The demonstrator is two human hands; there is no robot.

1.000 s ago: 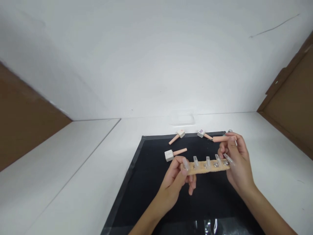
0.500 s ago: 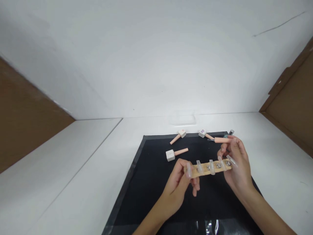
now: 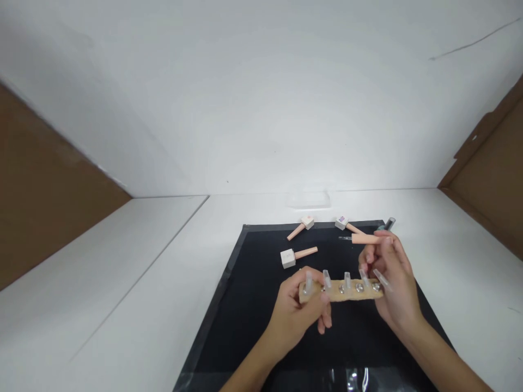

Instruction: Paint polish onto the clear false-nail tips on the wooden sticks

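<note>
A wooden strip (image 3: pixel 352 294) with several clear nail tips and round metal studs lies level between my hands. My left hand (image 3: pixel 300 305) pinches its left end, thumb in front. At its right end, my right hand (image 3: pixel 394 272) is next to the strip; whether its lower fingers grip it is hard to tell. Between thumb and forefinger, that hand holds a pink-handled brush cap (image 3: pixel 365 239), its thin brush pointing left above the strip.
Three white bottles with pink caps lie on the black mat (image 3: pixel 245 283): one at the left (image 3: pixel 288 258), one behind it (image 3: pixel 307 222), one at the back right (image 3: pixel 342 222). A clear tray (image 3: pixel 309 200) and a dark clear-ended item (image 3: pixel 389 224) are farther back.
The strip has turned to lie more level, its nail tips now standing up along the upper edge. The brush has shifted slightly left and down.
</note>
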